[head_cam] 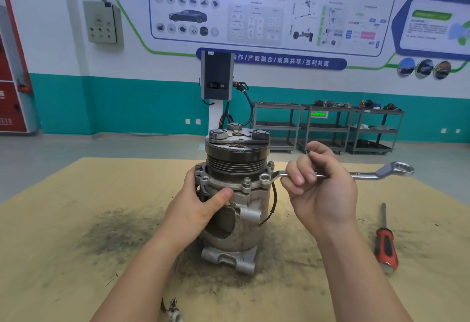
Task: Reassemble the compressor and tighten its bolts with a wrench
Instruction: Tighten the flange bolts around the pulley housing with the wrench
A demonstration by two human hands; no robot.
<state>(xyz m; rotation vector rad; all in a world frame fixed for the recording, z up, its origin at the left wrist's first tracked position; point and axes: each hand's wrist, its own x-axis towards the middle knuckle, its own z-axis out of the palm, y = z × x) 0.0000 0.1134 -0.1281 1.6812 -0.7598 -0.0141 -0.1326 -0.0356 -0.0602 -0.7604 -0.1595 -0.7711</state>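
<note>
Step in hand: tightening the flange bolts, by my reading; the compressor (235, 202) looks assembled, standing upright on its rear end at the centre of the table (76, 194), pulley end up.
Wrench: one double-ended ring wrench (335, 174), lying roughly level, its near ring seated over a bolt at the 3 o'clock side of the flange, its free ring pointing out toward 3 o'clock.
Right hand: the right hand (323, 184) is wrapped round the wrench shank near its middle, fingers curled over it.
Left hand: the left hand (203, 199) clasps the compressor body from the 9 o'clock side, thumb across the front of the casing, fingers behind the flange, steadying it.
Next move: probably a swing of the handle to turn the bolt, with the left hand bracing so the body does not twist on the table; then lifting the ring off and moving to the next bolt.
Bolts counted: the bolt head at the front (246, 182) stands clear; others show round the rim, one under the ring, but the far side is hidden, so the full count is uncertain.
Screwdriver: one red-handled screwdriver (385, 243), lying at 4 o'clock, well apart from the compressor.
Loose part: one small metal fitting (173, 311) at 7 o'clock by the frame's lower edge.
</note>
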